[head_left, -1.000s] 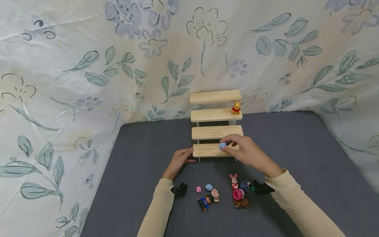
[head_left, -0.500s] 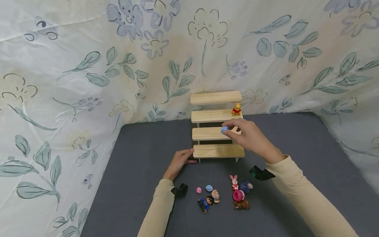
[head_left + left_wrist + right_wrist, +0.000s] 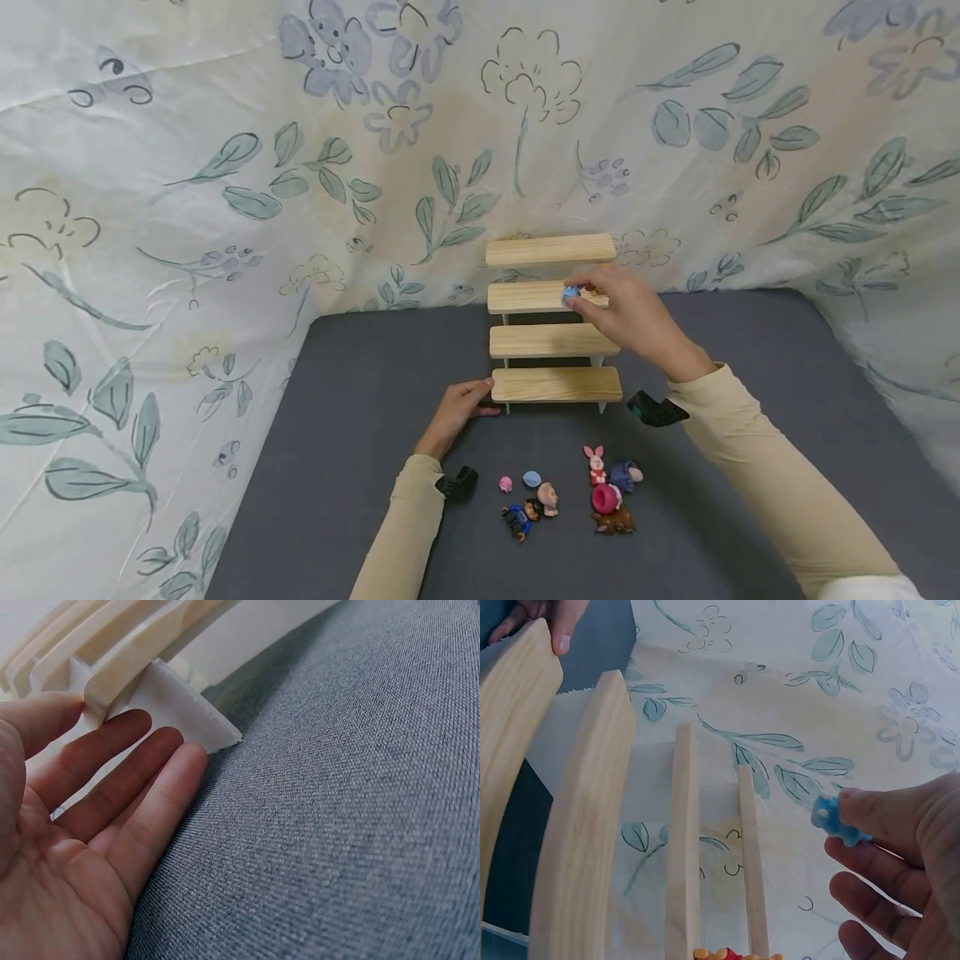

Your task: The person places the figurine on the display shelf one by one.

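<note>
A small light-blue figurine [image 3: 571, 295] is pinched between thumb and index finger of my right hand [image 3: 628, 312], in front of the third board of a stepped wooden display stand [image 3: 555, 385]. In the right wrist view the blue figurine [image 3: 832, 817] shows pale spots, and the other fingers are loosely bent. My left hand [image 3: 454, 415] holds the left end of the lowest board. Seen from the left wrist, the thumb and index finger of that hand [image 3: 90, 817] are on the board's corner, beside a white support [image 3: 184, 712].
A yellow bear figurine in red [image 3: 731, 954] stands on the third board, mostly hidden by my right hand in the head view. Several figurines lie on the dark table [image 3: 375, 358], including a pink-eared one [image 3: 596, 465], a donkey [image 3: 625, 476] and a blue-clothed one [image 3: 517, 521].
My right hand has risen with the blue figurine from in front of the lowest board, past the second, up to the third. The left hand has stayed at the lowest board's end.
</note>
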`<move>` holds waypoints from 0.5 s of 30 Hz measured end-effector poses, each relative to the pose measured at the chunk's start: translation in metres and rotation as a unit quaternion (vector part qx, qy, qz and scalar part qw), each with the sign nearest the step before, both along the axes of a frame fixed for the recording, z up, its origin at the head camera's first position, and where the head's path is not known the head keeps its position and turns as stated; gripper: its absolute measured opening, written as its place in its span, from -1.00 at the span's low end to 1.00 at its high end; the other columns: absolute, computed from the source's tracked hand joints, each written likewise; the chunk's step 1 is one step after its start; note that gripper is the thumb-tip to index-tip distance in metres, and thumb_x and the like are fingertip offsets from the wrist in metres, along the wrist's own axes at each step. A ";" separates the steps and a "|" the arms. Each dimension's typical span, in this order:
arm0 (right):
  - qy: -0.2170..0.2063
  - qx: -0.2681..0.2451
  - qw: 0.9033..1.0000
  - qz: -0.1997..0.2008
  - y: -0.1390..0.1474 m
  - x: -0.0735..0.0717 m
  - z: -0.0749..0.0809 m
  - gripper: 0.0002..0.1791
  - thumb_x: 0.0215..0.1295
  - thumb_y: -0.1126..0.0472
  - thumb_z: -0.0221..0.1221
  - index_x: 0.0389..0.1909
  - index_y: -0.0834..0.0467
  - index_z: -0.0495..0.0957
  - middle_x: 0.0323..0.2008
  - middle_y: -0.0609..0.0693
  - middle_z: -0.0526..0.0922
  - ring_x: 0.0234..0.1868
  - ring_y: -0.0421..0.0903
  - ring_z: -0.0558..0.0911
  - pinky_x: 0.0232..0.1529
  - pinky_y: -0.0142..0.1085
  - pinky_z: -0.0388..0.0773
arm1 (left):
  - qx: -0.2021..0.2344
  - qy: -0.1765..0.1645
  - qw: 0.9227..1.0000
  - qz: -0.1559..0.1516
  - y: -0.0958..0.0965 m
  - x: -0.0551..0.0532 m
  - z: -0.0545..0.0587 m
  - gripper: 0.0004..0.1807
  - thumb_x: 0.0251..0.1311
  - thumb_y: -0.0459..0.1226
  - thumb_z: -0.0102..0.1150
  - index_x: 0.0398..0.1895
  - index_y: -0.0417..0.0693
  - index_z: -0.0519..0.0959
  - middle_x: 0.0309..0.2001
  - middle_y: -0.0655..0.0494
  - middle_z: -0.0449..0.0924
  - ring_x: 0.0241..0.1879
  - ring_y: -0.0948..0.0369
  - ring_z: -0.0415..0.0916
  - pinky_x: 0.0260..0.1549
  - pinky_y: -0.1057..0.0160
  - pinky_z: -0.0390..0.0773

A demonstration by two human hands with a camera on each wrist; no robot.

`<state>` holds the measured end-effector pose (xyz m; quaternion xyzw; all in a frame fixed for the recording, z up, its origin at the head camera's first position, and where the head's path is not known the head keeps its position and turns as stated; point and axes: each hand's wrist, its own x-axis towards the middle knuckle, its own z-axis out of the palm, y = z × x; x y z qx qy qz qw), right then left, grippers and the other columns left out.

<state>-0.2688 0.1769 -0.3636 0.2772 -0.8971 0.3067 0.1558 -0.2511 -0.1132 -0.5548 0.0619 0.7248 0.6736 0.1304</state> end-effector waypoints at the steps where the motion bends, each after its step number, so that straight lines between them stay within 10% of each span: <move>1: 0.001 -0.002 1.000 -0.004 -0.001 -0.002 0.001 -0.71 0.39 0.18 0.30 0.07 0.19 0.67 -0.01 0.13 0.72 0.03 0.12 0.62 0.01 0.06 0.62 | -0.001 0.000 1.000 0.001 0.000 0.000 0.000 -0.45 0.47 0.04 0.10 0.07 -0.31 0.67 0.11 -0.21 0.67 0.04 0.13 0.70 -0.01 0.15 0.75; 15: 0.058 0.029 0.996 -0.057 -0.007 -0.026 0.004 -0.76 0.35 0.17 0.33 -0.03 0.16 0.72 -0.05 0.11 0.77 0.05 0.13 0.54 0.05 0.06 0.37 | -0.010 -0.007 1.000 0.005 0.001 0.001 0.000 -0.45 0.44 0.08 0.12 0.09 -0.24 0.68 0.12 -0.18 0.68 0.03 0.12 0.71 -0.01 0.17 0.75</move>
